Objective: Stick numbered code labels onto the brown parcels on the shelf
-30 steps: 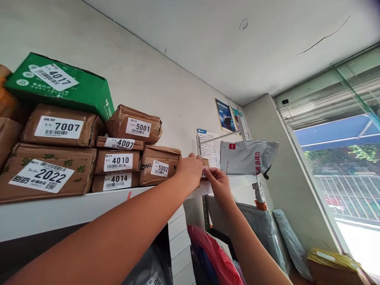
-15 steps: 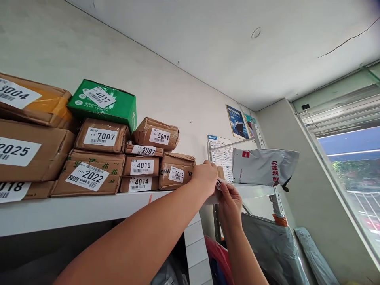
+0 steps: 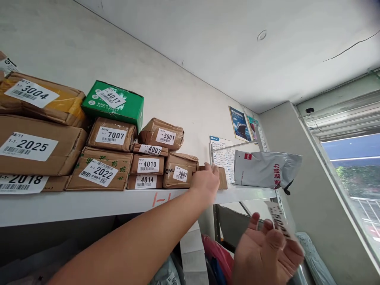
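Left hand up at shelf level, over the front of a small brown box; fingers partly hidden, can't tell if it grips the box or just touches it. Right hand lower, in front of and below the shelf, pinching a printed label between thumb and fingers; label blurred, number unreadable. Small box sits on the shelf between box 5002 on its left and a gray plastic bag on its right. Box 5002 is close beside the left hand and crowds that side. Further left, stacked brown boxes with number labels, green box on top of box 7007. Paper chart on the wall behind the small box, metal upright behind the gray bag. Below the shelf: pink bag left of the right hand, rolled gray parcel beyond it on the right. Shelf front edge runs under the left wrist, red marks on it. Short gap between small box and gray bag; open air above both up to the ceiling, and between the two hands in front of the edge.
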Motion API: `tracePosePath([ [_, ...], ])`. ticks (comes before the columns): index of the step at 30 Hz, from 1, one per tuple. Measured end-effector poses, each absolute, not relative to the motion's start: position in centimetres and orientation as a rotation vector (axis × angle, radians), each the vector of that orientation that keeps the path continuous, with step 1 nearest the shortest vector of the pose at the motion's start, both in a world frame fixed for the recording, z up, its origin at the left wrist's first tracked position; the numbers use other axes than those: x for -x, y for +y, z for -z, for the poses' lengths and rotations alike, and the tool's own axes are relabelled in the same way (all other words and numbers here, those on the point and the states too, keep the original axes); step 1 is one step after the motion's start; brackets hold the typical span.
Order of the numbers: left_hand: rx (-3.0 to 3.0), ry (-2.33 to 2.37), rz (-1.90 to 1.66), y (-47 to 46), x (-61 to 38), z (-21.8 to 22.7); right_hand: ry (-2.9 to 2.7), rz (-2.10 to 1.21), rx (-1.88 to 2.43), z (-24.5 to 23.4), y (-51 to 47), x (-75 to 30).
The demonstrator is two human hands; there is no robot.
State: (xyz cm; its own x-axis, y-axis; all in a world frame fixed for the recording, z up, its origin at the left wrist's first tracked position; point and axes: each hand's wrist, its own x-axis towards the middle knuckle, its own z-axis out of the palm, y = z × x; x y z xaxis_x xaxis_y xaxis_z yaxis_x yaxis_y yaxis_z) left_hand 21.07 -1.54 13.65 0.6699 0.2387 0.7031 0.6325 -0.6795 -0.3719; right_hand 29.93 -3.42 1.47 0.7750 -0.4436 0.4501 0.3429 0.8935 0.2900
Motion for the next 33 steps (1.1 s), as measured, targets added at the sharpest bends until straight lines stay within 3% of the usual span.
tracePosePath([
  [6,2.401,-0.727,0.718,-3.9,-14.3,-9.4,-0.810,0.545,0.098,-4.1,-2.6,-29.0],
  [12,2.186,-1.008,0.901,-1.8,-9.2,-10.7,-1.304,0.492,0.454,-7.6,1.8,-26.4],
  [18,2.127,-1.113,0.891,-1.1,-8.1,-11.7,-1.294,0.565,0.784,-10.2,2.3,-25.7],
  [33,2.128,-1.055,0.876,-1.0,-8.7,-13.5,-1.451,0.493,0.740,-11.0,2.8,-26.8],
])
